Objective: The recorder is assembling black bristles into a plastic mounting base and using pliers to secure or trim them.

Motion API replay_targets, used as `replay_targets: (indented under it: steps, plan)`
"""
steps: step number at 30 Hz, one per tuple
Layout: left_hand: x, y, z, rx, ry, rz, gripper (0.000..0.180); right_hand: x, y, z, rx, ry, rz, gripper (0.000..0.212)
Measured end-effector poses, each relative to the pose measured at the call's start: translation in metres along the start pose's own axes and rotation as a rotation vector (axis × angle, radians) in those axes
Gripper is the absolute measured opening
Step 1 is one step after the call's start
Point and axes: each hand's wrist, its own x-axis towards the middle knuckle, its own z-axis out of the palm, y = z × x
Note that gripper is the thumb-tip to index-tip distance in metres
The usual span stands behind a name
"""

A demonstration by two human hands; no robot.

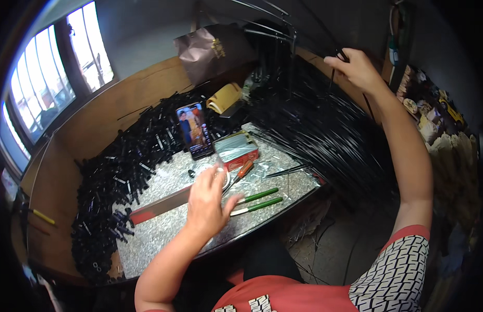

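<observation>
A: Black rods [324, 130], where are they? Any room there?

B: Big fanned heap right of the granite slab [163, 229], spilling past its edge. Slab's front strip is bare.

A: Clutter?

B: Phone [194, 130] propped at the slab's back, green-handled pliers [257, 203] on it, black tube pile [122, 171] to its left.

A: Hands?

B: Right hand [356, 67], above the heap, pinches a few rods. Left hand [207, 203] hovers over the slab, fingers loose, holding nothing.

Rods: your right hand [356, 67], raised high, pinches thin black rods [304, 119] near their upper ends; the bundle fans down in a dense sloping sheaf past the table's far right edge.
Green-handled tool [257, 202]: lies flat on the speckled tabletop [158, 229], just beside your left hand [207, 200], which hovers loosely curled.
</observation>
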Motion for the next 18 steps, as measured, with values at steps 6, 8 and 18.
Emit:
replay_targets:
  steps: [6, 8, 18]
  plan:
    - [0.027, -0.03, -0.073, -0.131, 0.292, -0.297, 0.101, -0.068, -0.078, 0.029, 0.217, -0.144, -0.102, 0.028]
    - [0.035, -0.034, -0.093, -0.212, 0.288, -0.425, 0.109, -0.081, -0.097, 0.04, 0.254, -0.184, -0.142, 0.028]
    - [-0.011, -0.047, -0.132, -1.011, 0.715, -0.509, 0.023, -0.119, -0.18, 0.102, 0.346, -0.346, -0.343, 0.038]
